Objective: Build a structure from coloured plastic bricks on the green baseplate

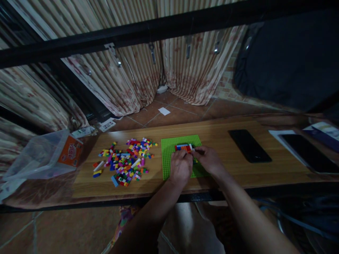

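A green studded baseplate (166, 155) lies on the wooden board in front of me. On it stands a small build of toy building bricks (184, 147) in red, blue, orange and white. My left hand (181, 167) rests over its near side with the fingers curled in against the bricks. From the right, my right hand (208, 160) reaches to the build's right end, thumb and fingers pinched together at the bricks. Both hands cover the front of the build, so its lower part is hidden. A few yellow and dark bricks show between the hands.
Loose coloured bricks (127, 162) are spread over the left part of the wooden board (87, 187). A clear plastic box (39, 151) with an orange label lies farther left. A black phone (249, 145) lies to the right, with another dark device (312, 151) on white paper beyond.
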A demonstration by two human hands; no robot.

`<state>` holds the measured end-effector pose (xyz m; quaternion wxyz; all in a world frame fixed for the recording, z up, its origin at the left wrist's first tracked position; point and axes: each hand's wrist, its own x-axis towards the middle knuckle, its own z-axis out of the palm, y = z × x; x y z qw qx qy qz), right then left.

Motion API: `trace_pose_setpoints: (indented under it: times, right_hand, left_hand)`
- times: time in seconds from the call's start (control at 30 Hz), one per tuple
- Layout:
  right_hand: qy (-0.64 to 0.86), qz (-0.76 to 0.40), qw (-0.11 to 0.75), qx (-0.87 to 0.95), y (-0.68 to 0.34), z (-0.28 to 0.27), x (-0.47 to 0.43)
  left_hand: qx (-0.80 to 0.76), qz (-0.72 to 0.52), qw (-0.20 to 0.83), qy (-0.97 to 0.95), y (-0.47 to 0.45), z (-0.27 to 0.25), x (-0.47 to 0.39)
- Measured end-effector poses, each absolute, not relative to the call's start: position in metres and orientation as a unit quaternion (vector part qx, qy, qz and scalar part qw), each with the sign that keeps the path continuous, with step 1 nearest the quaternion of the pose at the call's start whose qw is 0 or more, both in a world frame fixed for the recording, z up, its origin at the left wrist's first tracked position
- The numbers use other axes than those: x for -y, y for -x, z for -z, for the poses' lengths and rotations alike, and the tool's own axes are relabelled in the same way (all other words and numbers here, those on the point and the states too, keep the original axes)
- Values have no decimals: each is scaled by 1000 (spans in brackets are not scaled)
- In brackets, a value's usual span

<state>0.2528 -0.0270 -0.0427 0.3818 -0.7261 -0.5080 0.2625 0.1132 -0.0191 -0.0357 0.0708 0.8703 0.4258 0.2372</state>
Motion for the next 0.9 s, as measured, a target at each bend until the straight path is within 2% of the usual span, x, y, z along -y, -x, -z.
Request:
trace_pose_setpoints:
  times: [0.27, 0.5, 0.63, 0.77, 0.9]
  right_hand:
    - [714, -221, 384, 542, -255, 52, 30]
    - [738, -182, 335, 557, -263, 46, 34]
    - [770, -111, 336, 531, -265, 37, 34]
    - [761, -97, 370, 524, -261, 33, 31]
    - [759, -107, 370, 525, -256, 31, 28]
  left_hand:
    - [-441, -203, 99, -869, -109, 24, 28]
    - [-444, -278, 110, -845, -93, 22, 31]
    - [-532, -323, 94, -777, -51, 11, 7]
    - [-677, -241, 60, -693, 11, 1, -19]
    - [-718, -121, 86, -680, 56, -7, -24]
